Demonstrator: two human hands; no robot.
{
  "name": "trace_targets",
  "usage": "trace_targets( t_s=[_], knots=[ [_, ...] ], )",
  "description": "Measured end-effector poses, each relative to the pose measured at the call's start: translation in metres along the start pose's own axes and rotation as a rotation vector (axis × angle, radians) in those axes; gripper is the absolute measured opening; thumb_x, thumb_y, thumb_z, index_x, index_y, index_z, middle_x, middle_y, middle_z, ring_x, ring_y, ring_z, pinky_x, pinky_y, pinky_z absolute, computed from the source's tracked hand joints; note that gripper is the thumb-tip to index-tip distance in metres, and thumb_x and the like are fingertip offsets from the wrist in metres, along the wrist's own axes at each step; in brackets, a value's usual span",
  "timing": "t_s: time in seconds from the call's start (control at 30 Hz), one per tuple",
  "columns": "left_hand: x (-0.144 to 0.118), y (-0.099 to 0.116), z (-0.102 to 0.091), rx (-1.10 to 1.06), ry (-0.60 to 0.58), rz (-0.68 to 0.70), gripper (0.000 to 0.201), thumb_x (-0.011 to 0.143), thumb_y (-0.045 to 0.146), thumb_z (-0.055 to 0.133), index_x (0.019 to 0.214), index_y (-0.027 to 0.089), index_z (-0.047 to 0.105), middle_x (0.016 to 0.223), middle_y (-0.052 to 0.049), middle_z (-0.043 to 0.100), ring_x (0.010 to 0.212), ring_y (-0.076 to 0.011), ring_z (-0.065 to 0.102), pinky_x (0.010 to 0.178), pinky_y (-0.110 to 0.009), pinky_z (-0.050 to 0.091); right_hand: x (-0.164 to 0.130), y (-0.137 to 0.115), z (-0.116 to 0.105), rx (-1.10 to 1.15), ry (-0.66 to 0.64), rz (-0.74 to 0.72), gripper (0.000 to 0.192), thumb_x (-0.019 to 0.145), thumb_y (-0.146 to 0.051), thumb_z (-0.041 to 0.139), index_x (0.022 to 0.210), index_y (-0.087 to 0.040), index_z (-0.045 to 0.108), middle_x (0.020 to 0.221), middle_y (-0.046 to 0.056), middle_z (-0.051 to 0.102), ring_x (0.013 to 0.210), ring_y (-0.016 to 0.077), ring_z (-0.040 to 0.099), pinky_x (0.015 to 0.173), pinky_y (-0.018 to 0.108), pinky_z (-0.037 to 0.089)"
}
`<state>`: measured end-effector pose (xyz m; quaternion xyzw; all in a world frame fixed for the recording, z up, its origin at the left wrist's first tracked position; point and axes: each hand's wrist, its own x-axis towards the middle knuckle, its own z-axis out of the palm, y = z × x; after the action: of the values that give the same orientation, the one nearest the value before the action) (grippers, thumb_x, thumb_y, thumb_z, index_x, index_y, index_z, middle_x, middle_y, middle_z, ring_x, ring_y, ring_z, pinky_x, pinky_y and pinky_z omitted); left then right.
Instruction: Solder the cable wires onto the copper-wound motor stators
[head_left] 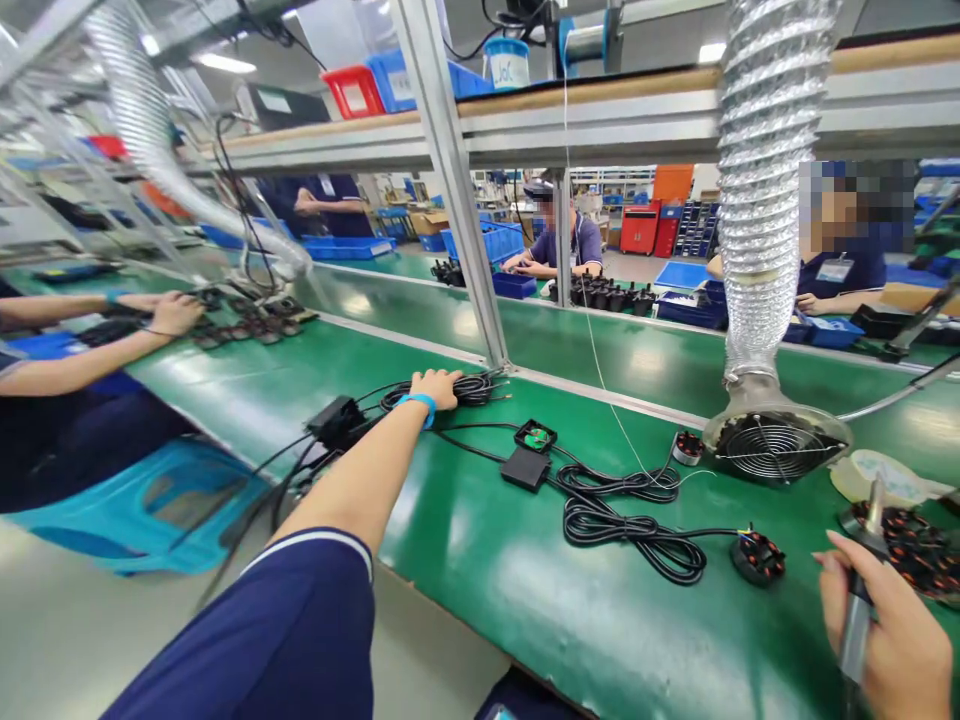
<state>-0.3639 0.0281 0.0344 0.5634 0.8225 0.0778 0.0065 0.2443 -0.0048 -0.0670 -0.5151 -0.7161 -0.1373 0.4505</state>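
Note:
My left hand (435, 388), with a blue band at the wrist, reaches across the bench and grips a coil of black cable (477, 390); its fingertips are partly hidden. At the lower right, my right hand (896, 625) holds a soldering iron (856, 625), tip upward. Left of the iron lies a motor stator (757, 558) with copper windings, joined to a looped black cable (637, 535). A second stator (687, 448) sits farther back. Mid-bench, the cables run to a closed black box (525, 468) and an open one showing a green circuit board (537, 435).
A fume extractor hood (776, 440) hangs over the right side. Thin solder wire (598, 365) drops from a spool (586, 45) on the shelf. More stators (915, 550) are piled at the far right. A co-worker's hands (176, 312) work at the left; a metal post (454, 180) rises behind the bench.

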Motion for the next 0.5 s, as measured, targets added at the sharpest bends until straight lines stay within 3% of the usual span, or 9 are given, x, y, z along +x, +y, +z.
trace_targets(
  t_s=[0.1, 0.17, 0.2, 0.27, 0.33, 0.4, 0.5],
  knots=[
    [0.000, 0.019, -0.009, 0.010, -0.009, -0.021, 0.056, 0.088, 0.030, 0.067, 0.138, 0.011, 0.051, 0.146, -0.019, 0.048, 0.137, -0.0362, 0.043, 0.113, -0.063, 0.031, 0.004, -0.005, -0.003, 0.027, -0.024, -0.039, 0.029, 0.085, -0.033, 0.062, 0.113, -0.029, 0.065, 0.083, 0.007, 0.077, 0.071, 0.0342, 0.075, 0.063, 0.049, 0.061],
    [-0.008, 0.044, -0.019, -0.039, 0.016, 0.075, 0.068, 0.085, 0.024, 0.067, 0.145, 0.003, 0.041, 0.152, -0.026, 0.038, 0.143, -0.0428, 0.030, 0.116, -0.066, 0.018, 0.005, -0.013, -0.006, 0.101, -0.037, 0.043, 0.031, 0.086, -0.032, 0.062, 0.116, -0.027, 0.063, 0.083, 0.009, 0.077, 0.070, 0.0356, 0.075, 0.063, 0.052, 0.060],
    [-0.016, 0.060, -0.023, -0.081, 0.026, 0.153, 0.066, 0.088, 0.022, 0.061, 0.146, 0.000, 0.038, 0.153, -0.026, 0.037, 0.143, -0.0411, 0.030, 0.117, -0.062, 0.018, 0.006, -0.018, -0.008, 0.125, -0.058, 0.062, 0.034, 0.089, -0.032, 0.059, 0.122, -0.026, 0.060, 0.085, 0.010, 0.077, 0.070, 0.0341, 0.075, 0.065, 0.052, 0.061],
    [-0.038, 0.099, -0.025, -0.197, -0.002, 0.360, 0.054, 0.095, 0.024, 0.047, 0.143, 0.001, 0.042, 0.146, -0.021, 0.047, 0.134, -0.0288, 0.043, 0.117, -0.046, 0.030, 0.006, -0.027, -0.010, 0.192, -0.112, 0.104, 0.037, 0.095, -0.027, 0.051, 0.132, -0.025, 0.052, 0.086, 0.009, 0.077, 0.062, 0.0276, 0.073, 0.062, 0.046, 0.060],
    [-0.067, 0.142, -0.019, -0.314, -0.092, 0.578, 0.043, 0.096, 0.026, 0.044, 0.133, 0.006, 0.053, 0.130, -0.014, 0.059, 0.115, -0.0189, 0.057, 0.106, -0.032, 0.044, 0.007, -0.036, -0.010, 0.241, -0.172, 0.124, 0.029, 0.097, -0.026, 0.049, 0.125, -0.026, 0.054, 0.085, 0.006, 0.076, 0.064, 0.0236, 0.074, 0.065, 0.042, 0.061],
    [-0.095, 0.185, -0.008, -0.405, -0.222, 0.785, 0.032, 0.094, 0.026, 0.049, 0.120, 0.014, 0.063, 0.120, -0.008, 0.065, 0.109, -0.0159, 0.061, 0.100, -0.028, 0.048, 0.008, -0.043, -0.009, 0.251, -0.207, 0.138, 0.023, 0.096, -0.028, 0.050, 0.119, -0.026, 0.055, 0.090, 0.006, 0.075, 0.074, 0.0223, 0.074, 0.073, 0.041, 0.061],
    [-0.125, 0.242, 0.016, -0.563, -0.409, 1.026, 0.030, 0.091, 0.025, 0.055, 0.118, 0.016, 0.064, 0.119, -0.010, 0.065, 0.111, -0.0199, 0.061, 0.100, -0.035, 0.048, 0.008, -0.053, -0.005, 0.267, -0.280, 0.136, 0.037, 0.090, -0.032, 0.060, 0.124, -0.023, 0.050, 0.094, 0.005, 0.071, 0.087, 0.0233, 0.070, 0.081, 0.045, 0.058]
  ],
)
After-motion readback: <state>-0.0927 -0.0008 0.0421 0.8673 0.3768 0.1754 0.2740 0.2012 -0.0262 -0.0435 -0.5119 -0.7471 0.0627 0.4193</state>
